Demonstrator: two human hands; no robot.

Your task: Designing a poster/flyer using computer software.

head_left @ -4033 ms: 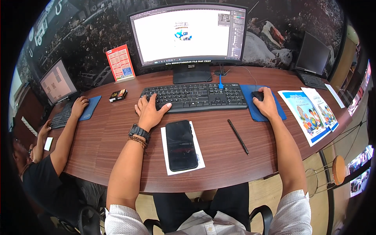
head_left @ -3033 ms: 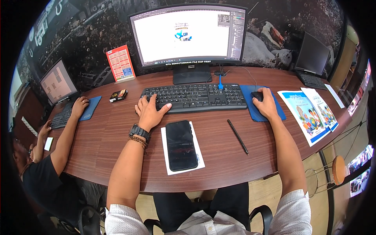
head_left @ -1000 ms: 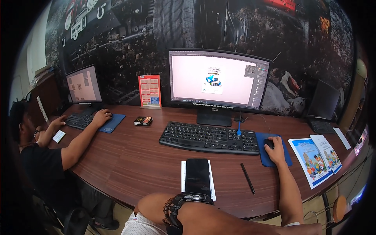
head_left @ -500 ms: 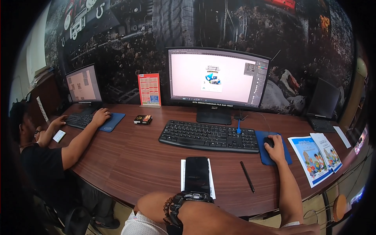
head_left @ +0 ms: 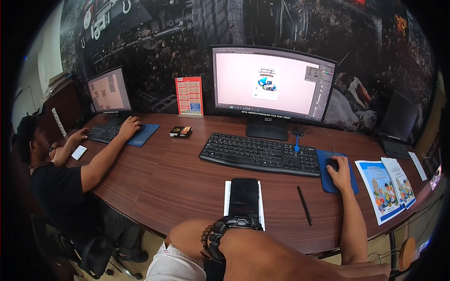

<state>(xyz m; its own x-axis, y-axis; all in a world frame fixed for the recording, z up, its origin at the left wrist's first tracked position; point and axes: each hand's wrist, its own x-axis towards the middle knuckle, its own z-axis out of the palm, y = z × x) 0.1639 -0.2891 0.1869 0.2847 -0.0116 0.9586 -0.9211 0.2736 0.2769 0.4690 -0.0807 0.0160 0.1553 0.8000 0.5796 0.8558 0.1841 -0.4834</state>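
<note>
Mouse [head_left: 333, 164] under right hand [head_left: 339, 169], palm closed over it; left hand out of view; pointer work in hand; next calls for small cursor moves.

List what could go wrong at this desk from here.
1. The phone lies on a white sheet close to the desk's near edge, right by the raised left forearm; a careless move could knock it off.
2. The pen lies loose beside the right arm and could get swept away.
3. The right hand works the mouse near the leaflets, which could get pushed toward the edge.
</note>
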